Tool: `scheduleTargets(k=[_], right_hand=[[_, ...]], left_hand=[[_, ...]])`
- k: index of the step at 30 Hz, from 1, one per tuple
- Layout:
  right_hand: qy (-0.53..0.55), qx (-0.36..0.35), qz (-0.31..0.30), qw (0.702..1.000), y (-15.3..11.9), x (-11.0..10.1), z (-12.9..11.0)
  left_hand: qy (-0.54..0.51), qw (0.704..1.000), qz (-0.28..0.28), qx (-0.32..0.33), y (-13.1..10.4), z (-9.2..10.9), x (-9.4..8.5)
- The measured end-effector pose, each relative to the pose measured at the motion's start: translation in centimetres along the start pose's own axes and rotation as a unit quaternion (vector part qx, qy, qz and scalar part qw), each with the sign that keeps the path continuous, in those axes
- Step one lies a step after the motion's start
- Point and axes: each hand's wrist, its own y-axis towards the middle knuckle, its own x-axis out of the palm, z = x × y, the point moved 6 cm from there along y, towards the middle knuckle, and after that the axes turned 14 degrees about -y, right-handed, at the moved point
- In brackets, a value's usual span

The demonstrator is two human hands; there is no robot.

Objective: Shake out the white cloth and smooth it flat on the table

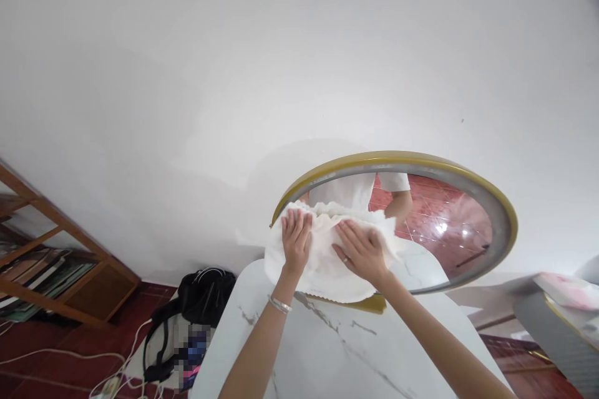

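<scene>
A round mirror (449,218) with a gold rim leans by the white wall on a marble-patterned table (322,349). Over the left part of its face lies a white cloth (327,268) with a wavy edge, bunched along the top. My left hand (296,240) rests on the cloth's upper left, fingers spread and pointing up. To its right, my right hand (362,252) lies on the cloth with its fingers stretched toward the upper left. A gold piece (369,304) shows below the cloth. The mirror surface behind the cloth is hidden.
On the left, a wooden shelf (98,287) holds books and papers. A black bag (206,296) and white cables (70,352) lie on the red-tiled floor beside the table. At the right edge stands a grey object (552,330) with pinkish-white fabric (568,293) on top.
</scene>
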Motion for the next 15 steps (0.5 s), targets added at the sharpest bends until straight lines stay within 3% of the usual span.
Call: scheduleTargets(k=[3, 6, 9, 12, 15], right_hand=[[-0.127, 0.005, 0.065, 0.99, 1.5, -1.6, 1.2], [-0.146, 0.062, 0.096, 0.983, 4.0, -3.8, 2.7], [-0.142, 0.125, 0.101, 0.977, 7.1, -6.4, 4.1], [-0.138, 0.143, 0.107, 0.974, 9.9, -8.2, 4.1], [-0.082, 0.101, 0.047, 0.99, 11.3, -7.1, 2.2]], left_hand=[[-0.011, 0.997, 0.006, 0.07, 6.2, 3.0, 0.1], [-0.017, 0.989, -0.019, 0.149, 11.9, 7.1, 0.1], [-0.021, 0.99, -0.041, 0.132, 16.4, 9.7, -0.5], [-0.032, 0.994, -0.019, 0.099, 17.8, 9.7, -1.7], [-0.054, 0.995, 0.029, 0.075, 15.3, 7.3, -2.8]])
